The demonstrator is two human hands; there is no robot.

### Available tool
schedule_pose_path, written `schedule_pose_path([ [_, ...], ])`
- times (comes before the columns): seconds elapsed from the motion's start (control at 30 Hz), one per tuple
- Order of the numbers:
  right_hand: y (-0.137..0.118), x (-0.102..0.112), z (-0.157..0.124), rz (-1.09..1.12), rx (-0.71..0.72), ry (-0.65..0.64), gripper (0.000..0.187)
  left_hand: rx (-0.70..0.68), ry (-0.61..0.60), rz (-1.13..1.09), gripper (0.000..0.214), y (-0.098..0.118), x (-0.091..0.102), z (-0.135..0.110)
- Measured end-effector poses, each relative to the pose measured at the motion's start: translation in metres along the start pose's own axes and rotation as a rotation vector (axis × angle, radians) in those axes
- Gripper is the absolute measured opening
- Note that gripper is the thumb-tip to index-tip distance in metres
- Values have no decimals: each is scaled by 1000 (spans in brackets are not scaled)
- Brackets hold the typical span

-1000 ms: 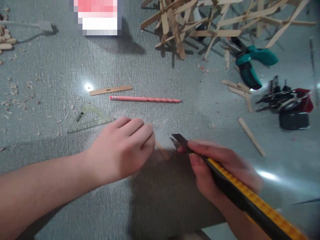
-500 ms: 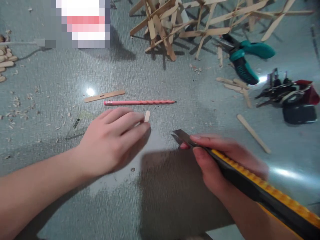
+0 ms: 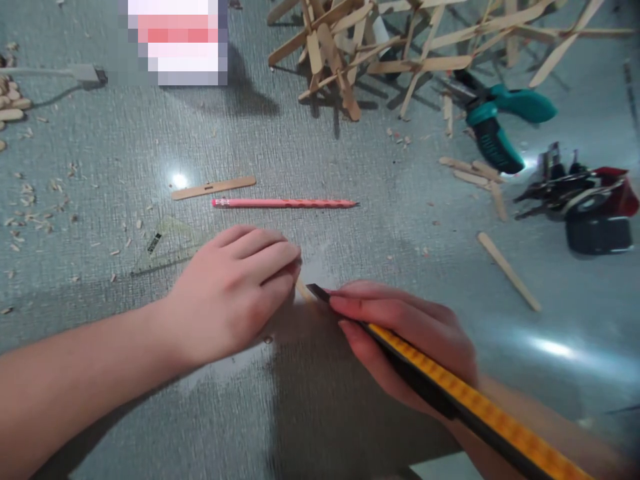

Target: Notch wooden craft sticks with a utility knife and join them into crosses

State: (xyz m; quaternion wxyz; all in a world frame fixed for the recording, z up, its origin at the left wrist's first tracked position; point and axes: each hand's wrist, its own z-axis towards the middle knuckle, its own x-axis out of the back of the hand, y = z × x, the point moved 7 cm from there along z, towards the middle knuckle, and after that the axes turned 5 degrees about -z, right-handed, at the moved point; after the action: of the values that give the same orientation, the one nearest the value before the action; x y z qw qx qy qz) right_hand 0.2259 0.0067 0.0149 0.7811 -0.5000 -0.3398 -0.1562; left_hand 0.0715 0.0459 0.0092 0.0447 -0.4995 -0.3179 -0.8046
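Observation:
My left hand [image 3: 235, 293] is closed, fingers curled down on a small wooden stick piece [image 3: 303, 291] that it pins to the grey mat; only the stick's tip shows past the fingertips. My right hand [image 3: 400, 340] grips a yellow and black utility knife [image 3: 440, 390], its dark blade tip touching that stick piece right beside my left fingertips. A pink pencil [image 3: 285, 203] lies just beyond both hands. A clear set square [image 3: 167, 243] lies partly under my left hand's far side.
A notched wooden stick [image 3: 214, 187] lies above the pencil. A glued stick structure [image 3: 400, 47] fills the far middle. Teal pliers [image 3: 495, 127], a red and black tool [image 3: 590, 207] and loose sticks [image 3: 507, 270] lie at the right. Wood shavings [image 3: 35, 207] are scattered at the left.
My left hand lowered the stick piece back to the mat after lifting it. My right hand moved the knife left until the blade reached the stick.

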Motion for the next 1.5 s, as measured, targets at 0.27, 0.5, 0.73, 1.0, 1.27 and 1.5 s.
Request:
schedule_pose_path([
  [0.27, -4, -3, 2, 3, 58, -41, 32, 62, -93, 27, 23, 6, -4, 0],
  [0.5, -4, -5, 3, 10, 76, -32, 28, 74, -132, 74, 25, 7, -8, -2],
  [0.73, -8, -6, -1, 3, 40, -25, 33, 70, -111, 54, 19, 8, -9, -2],
  [1.0, -3, -5, -6, -60, -11, -12, 32, 36, -69, 111, 15, 10, -8, -3],
  [1.27, -7, -5, -4, -55, 34, -2, 35, 30, -12, 162, 17, 13, -3, -2],
  [1.5, -13, -8, -3, -84, 13, -21, 34, 18, -15, 160, 25, 15, -5, -2],
])
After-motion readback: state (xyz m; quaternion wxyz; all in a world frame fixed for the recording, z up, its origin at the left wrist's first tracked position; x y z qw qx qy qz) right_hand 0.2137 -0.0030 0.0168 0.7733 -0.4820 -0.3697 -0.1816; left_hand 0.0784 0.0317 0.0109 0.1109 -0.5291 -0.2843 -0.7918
